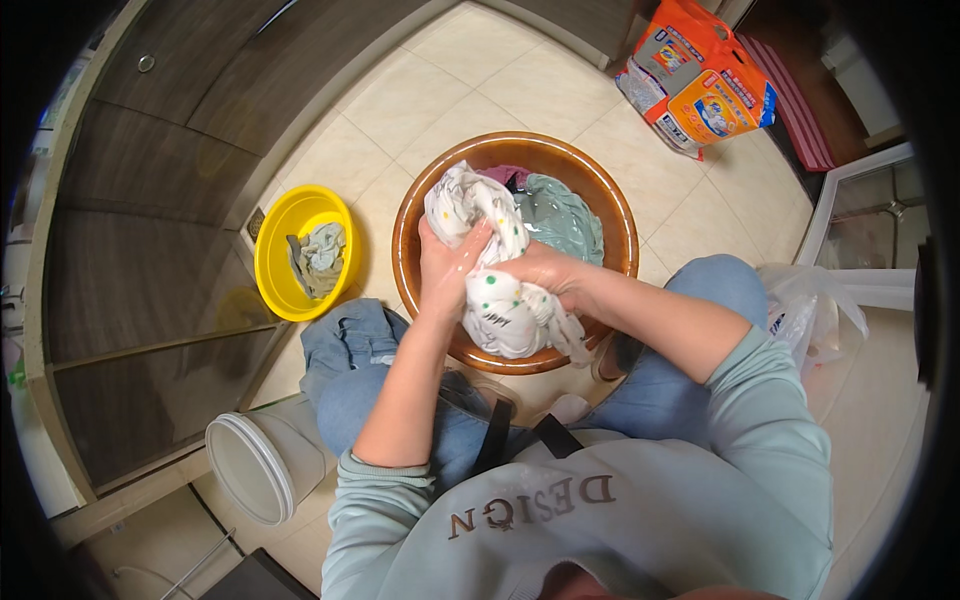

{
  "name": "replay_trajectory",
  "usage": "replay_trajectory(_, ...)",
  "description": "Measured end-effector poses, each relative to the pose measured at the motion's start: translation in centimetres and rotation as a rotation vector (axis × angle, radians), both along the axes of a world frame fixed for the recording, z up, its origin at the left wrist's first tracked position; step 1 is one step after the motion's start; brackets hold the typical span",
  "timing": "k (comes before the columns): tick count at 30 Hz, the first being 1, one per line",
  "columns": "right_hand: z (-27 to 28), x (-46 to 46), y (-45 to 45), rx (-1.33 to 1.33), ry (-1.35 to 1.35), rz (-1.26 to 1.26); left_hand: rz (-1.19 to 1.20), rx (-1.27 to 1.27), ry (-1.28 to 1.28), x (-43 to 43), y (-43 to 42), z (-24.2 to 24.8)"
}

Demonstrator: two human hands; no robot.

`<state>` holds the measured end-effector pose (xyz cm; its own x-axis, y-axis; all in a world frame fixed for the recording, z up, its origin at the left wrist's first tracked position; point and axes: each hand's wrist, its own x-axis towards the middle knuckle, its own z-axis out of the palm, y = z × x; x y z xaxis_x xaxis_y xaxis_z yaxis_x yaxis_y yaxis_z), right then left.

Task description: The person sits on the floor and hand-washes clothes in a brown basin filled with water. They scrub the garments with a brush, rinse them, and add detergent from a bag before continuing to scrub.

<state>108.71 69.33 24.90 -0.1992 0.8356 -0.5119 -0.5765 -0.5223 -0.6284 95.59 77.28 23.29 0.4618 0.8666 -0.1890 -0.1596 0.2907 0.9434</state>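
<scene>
A wet white cloth [501, 315] with coloured dots and dark print is bunched and twisted between my two hands. My left hand [450, 259] grips its upper part, thumb laid over the folds. Around its middle, my right hand [541, 266] is closed, and the lower end bulges out below the fist. Both hands are over a brown glazed basin [628, 259] standing on the floor. Inside the basin lie a pale green wet cloth [562, 217] and a pink-red cloth [506, 175], partly covered by the white one.
Left of the basin, a yellow plastic basin [268, 259] holds greyish cloths [321, 259]. Blue denim [352, 334] lies beside my knee, near a white bucket [251, 472]. An orange Tide detergent bag [697, 82] stands back right. Dark cabinets [165, 172] line the left; a plastic bag [814, 315] lies right.
</scene>
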Motion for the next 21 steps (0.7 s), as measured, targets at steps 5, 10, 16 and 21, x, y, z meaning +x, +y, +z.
replay_trajectory(5,0.6,2.6,-0.4,-0.132,0.411,-0.035,-0.161,-0.187,-0.226,-3.4,2.7,1.7)
replay_trajectory(10,2.5,2.7,-1.8,-0.174,0.538,0.047,-0.161,-0.340,-0.447,-3.1,3.1,1.7)
replay_trajectory(16,3.1,0.7,-2.0,-0.174,0.469,0.133,-0.337,-0.226,-0.715,-1.8,1.6,4.0)
replay_trajectory(21,3.6,0.8,-2.1,-0.112,0.434,0.219,-0.479,-0.224,-0.716,-2.6,2.2,4.5)
